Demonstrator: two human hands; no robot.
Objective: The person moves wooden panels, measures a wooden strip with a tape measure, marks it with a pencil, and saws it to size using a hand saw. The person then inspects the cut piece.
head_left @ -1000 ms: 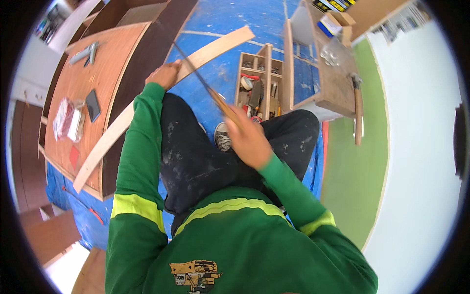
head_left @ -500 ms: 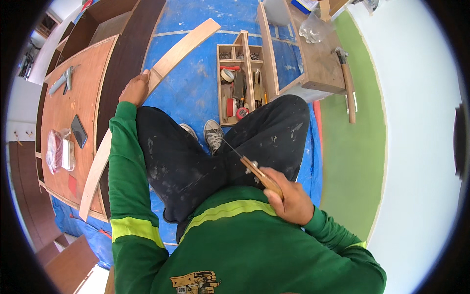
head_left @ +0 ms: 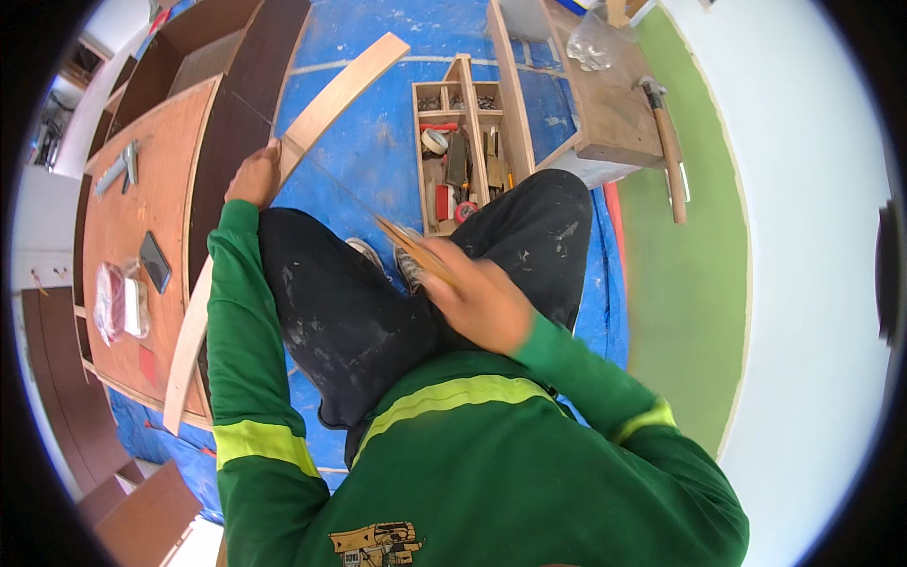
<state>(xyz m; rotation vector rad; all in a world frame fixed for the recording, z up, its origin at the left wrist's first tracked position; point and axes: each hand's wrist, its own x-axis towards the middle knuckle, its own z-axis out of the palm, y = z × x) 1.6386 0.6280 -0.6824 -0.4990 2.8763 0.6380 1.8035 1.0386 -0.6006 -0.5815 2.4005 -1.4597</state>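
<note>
My left hand [head_left: 255,177] grips a long pale wooden strip [head_left: 354,87], which slants from the upper middle down past my left thigh to the lower left. My right hand [head_left: 477,298], slightly blurred, is closed round the wooden handle of a handsaw [head_left: 402,244]. Seen edge-on, the saw's blade is a thin line that reaches up-left to the strip just beside my left fingers and shows again beyond it. A pencil-like dark line crosses the strip near there. Whether the teeth are cutting into the wood I cannot tell.
A wooden tool tote [head_left: 422,194] with tape and hand tools stands on the blue sheet [head_left: 364,203] ahead. At left, a wooden cabinet [head_left: 170,222] bears a phone [head_left: 154,262] and a caulking gun [head_left: 118,168]. A hammer [head_left: 667,151] lies by the wooden unit [head_left: 619,128] at right.
My right hand has moved forward and left with the saw, from near my right hip to between my knees. The blade now reaches the strip. My left hand holds nearly the same place.
</note>
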